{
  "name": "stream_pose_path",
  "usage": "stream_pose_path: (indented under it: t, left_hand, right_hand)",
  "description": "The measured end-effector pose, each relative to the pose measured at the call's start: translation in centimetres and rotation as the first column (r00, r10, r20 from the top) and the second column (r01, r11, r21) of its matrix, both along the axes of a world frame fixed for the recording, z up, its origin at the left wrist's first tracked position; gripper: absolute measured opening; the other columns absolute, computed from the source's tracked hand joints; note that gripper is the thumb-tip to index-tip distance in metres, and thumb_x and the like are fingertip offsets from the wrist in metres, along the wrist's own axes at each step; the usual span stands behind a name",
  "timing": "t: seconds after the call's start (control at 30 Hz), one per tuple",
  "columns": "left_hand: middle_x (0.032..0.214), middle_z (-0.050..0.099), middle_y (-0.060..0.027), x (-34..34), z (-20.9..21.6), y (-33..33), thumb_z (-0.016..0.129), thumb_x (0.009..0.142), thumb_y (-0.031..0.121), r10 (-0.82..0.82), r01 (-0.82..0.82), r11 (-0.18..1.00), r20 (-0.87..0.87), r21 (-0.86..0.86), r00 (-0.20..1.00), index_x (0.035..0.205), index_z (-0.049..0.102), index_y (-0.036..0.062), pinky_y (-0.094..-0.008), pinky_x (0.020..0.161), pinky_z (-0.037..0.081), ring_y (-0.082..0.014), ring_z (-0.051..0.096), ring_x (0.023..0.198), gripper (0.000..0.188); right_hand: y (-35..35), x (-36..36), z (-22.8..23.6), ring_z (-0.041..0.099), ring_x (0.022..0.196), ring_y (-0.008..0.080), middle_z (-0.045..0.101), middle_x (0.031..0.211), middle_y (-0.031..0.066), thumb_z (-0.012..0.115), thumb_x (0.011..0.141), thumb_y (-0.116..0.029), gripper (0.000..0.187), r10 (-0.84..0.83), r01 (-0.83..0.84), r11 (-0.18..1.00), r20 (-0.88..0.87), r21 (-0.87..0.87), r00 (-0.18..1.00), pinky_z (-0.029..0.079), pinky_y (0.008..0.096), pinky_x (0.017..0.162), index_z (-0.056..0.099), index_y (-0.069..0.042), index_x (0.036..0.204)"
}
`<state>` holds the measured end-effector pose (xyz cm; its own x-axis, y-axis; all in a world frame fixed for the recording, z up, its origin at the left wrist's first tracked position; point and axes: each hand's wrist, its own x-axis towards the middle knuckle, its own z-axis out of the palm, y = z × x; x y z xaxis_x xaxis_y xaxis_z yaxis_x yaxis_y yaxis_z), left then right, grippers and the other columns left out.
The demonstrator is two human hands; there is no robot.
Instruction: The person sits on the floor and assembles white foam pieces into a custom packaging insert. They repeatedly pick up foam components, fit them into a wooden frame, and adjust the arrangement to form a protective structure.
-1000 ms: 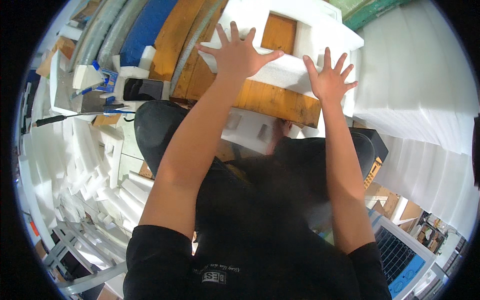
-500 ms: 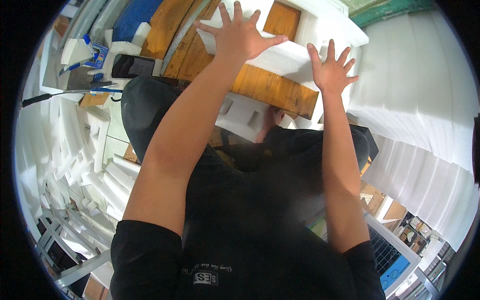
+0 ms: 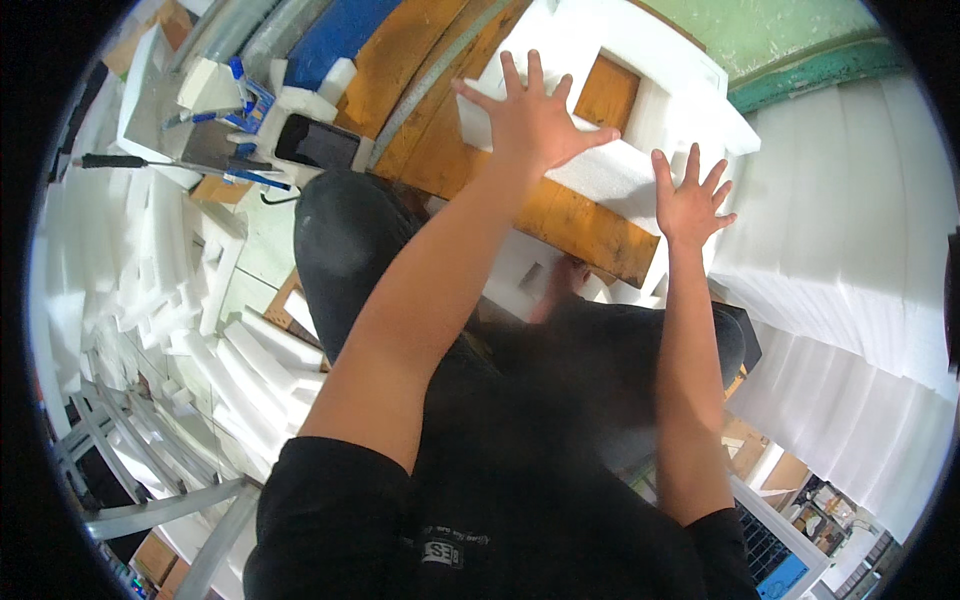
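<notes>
From my remote seat I am looking down through the head camera at a white foam frame [image 3: 625,175], which is lying on the wooden surface [image 3: 590,225], bare wood showing through its rectangular opening. The left hand [image 3: 545,125] is spreading wide over the left part of the frame's near bar, its thumb pointing along that bar toward the right. The right hand [image 3: 690,208] is also spreading wide, fingers fanning out by the frame's near right corner. Neither is gripping anything, and I cannot tell from this angle whether the palms are pressing on the foam or just hovering above it. For handling the foam well, I am judging that both palms should be bearing flat and evenly, with the load running across the bar instead of through the fingertips, since such foam is probably denting or snapping easily where the bar is thin. I am also reckoning that the right hand should be matching the left in pressure, so the frame is not twisting about its opening. Around the frame, a tall stack of foam sheets [image 3: 835,200] is standing to its right, a dark-screened phone [image 3: 318,142] is lying to its left, and a heap of foam offcuts [image 3: 150,250] is spreading farther left and nearer the wearer than the frame.
</notes>
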<state>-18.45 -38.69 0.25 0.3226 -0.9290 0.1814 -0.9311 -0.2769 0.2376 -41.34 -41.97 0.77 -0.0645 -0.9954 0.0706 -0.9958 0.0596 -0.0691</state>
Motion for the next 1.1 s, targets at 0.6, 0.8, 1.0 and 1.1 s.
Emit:
stream_pose_path:
  t: [0.6, 0.8, 1.0, 1.1]
  left_hand:
    - [0.17, 0.02, -0.0166, 0.2, 1.2, -0.2, 0.051, 0.07, 0.097, -0.004, 0.004, 0.993, 0.003, 0.115, 1.0, 0.155, 0.048, 0.0244, -0.0924, 0.102, 0.002, -0.043, 0.008, 0.158, 0.112]
    - [0.17, 0.02, -0.0167, -0.1, 0.3, -0.3, 0.05, 0.068, 0.099, 0.001, -0.005, 0.993, 0.03, 0.118, 1.0, 0.156, 0.046, 0.0256, -0.0918, 0.103, 0.001, -0.0437, 0.008, 0.157, 0.114]
    - [0.169, 0.024, -0.0188, 0.2, -0.3, -0.4, 0.053, 0.069, 0.096, -0.003, 0.002, 0.999, 0.023, 0.051, 1.0, 0.155, 0.048, 0.0226, -0.0922, 0.101, -0.001, -0.0459, 0.009, 0.157, 0.113]
    - [0.169, 0.022, -0.0183, 0.2, -0.3, -0.1, 0.051, 0.07, 0.097, -0.013, 0.012, 0.998, 0.02, 0.058, 1.0, 0.155, 0.048, 0.0249, -0.0917, 0.102, -0.001, -0.0467, 0.009, 0.157, 0.112]
  right_hand:
    - [0.7, 0.3, -0.6, 0.012, 0.156, 0.0468, 0.015, 0.17, 0.023, 0.039, 0.089, -0.085, 0.096, 0.009, -0.008, 0.998, 0.021, -0.064, 1.0, 0.004, 0.0761, 0.117, 0.036, -0.023, 0.161]
    - [0.3, 0.1, -0.6, 0.013, 0.156, 0.0474, 0.017, 0.169, 0.0248, 0.042, 0.088, -0.084, 0.096, 0.015, -0.012, 0.995, 0.038, -0.099, 0.999, 0.002, 0.0775, 0.116, 0.038, -0.02, 0.16]
    - [0.3, 0.2, -1.0, 0.013, 0.156, 0.0484, 0.018, 0.169, 0.0255, 0.042, 0.088, -0.084, 0.096, 0.032, -0.025, 0.993, 0.063, -0.112, 0.997, 0.002, 0.0772, 0.116, 0.039, -0.02, 0.16]
    - [0.3, 0.2, -1.3, 0.013, 0.156, 0.0483, 0.018, 0.169, 0.0253, 0.042, 0.088, -0.084, 0.096, 0.025, -0.021, 0.993, 0.03, -0.119, 0.999, 0.003, 0.077, 0.116, 0.038, -0.02, 0.16]
